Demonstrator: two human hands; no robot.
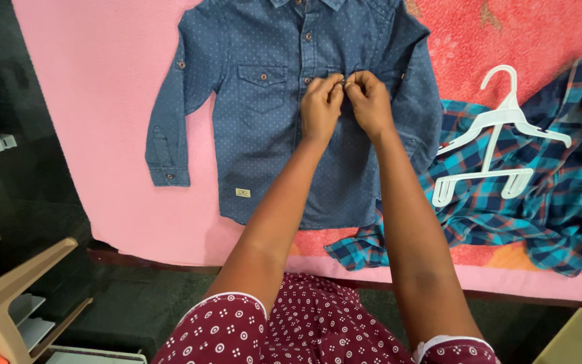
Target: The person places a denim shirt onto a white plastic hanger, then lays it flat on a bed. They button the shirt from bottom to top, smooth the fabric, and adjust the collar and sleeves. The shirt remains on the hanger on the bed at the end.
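A small blue dotted denim shirt (264, 135) lies flat, front up, on a pink cloth (102, 87). My left hand (321, 108) and my right hand (370, 101) meet at the shirt's button placket, mid-chest. Both pinch the fabric edge there, fingertips almost touching each other. A chest pocket with a button (262, 77) sits just left of my left hand. The placket under my hands is hidden.
A white plastic hanger (490, 145) rests on a crumpled blue and teal plaid shirt (547, 195) to the right, over a red patterned towel (506, 34). A beige plastic rack (8, 296) stands at the lower left on the dark floor.
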